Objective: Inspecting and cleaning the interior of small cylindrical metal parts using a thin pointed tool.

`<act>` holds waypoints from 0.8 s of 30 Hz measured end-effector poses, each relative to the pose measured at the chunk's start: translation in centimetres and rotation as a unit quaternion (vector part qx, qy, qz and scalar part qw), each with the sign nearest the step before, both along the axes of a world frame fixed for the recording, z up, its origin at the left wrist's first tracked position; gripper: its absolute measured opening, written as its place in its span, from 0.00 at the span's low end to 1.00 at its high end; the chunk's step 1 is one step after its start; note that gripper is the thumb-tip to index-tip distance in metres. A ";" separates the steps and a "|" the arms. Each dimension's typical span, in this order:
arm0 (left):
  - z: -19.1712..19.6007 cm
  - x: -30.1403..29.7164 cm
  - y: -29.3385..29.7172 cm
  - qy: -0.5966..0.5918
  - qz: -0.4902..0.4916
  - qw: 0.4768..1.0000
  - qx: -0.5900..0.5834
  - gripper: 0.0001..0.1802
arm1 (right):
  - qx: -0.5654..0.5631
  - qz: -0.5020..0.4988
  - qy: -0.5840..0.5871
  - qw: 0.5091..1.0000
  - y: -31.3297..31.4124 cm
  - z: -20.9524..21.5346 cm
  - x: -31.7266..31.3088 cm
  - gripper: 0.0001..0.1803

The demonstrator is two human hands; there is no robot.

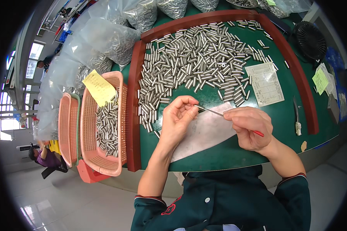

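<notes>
My left hand [178, 118] pinches a small metal tube [198, 107] between thumb and fingertips, above the green table. In my right hand [251, 127] is a thin metal rod-like tool [213, 111] with a red end showing below the fingers. The tool's tip meets the tube in my left hand; whether it goes inside is too small to tell. Beneath both hands lies a whitish cloth or sheet [210, 133]. Just beyond my hands spreads a large heap of loose metal tubes [192, 57], several lined up side by side at its near right.
A dark red wooden frame [134, 111] borders the heap. At left, a pink basket [86, 131] holds more tubes and a yellow paper; filled plastic bags [117, 42] stand behind. A printed sheet [265, 84], a knife-like tool [297, 115] and a black fan [309, 40] are at right.
</notes>
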State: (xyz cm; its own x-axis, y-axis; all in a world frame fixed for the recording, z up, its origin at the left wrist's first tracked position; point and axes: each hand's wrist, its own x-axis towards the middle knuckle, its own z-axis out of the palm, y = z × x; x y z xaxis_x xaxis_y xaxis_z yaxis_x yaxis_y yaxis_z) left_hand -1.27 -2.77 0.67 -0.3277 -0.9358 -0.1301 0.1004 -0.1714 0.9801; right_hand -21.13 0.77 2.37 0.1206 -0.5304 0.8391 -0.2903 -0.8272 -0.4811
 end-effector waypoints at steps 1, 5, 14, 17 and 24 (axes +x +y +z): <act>-0.1 0.0 0.0 -0.001 0.002 1.000 -0.003 0.07 | 0.001 0.000 -0.001 1.000 0.0 -0.1 0.0 0.11; -0.2 0.0 0.0 -0.004 0.003 1.000 -0.012 0.08 | 0.004 -0.001 -0.003 1.000 0.0 -0.1 0.2 0.11; -0.2 -0.6 0.8 -0.078 0.039 0.991 -0.098 0.06 | 0.032 -0.001 0.014 0.999 -0.2 -0.2 0.4 0.13; 0.3 -0.8 0.9 -0.084 0.047 0.990 -0.107 0.06 | 0.029 -0.017 0.002 0.999 -0.1 -0.2 0.4 0.11; 0.9 -0.8 0.4 -0.131 0.065 0.942 -0.302 0.17 | -0.001 -0.018 -0.030 0.999 0.2 -0.6 -0.4 0.09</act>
State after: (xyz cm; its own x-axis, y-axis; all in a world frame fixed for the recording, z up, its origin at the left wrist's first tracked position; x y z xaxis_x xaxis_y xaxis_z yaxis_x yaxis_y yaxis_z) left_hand -2.12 -2.40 1.55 -0.2355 -0.8953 0.3782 -0.1769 0.4221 0.8891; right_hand -21.54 0.98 1.76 0.0500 -0.5312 0.8458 -0.2911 -0.8178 -0.4965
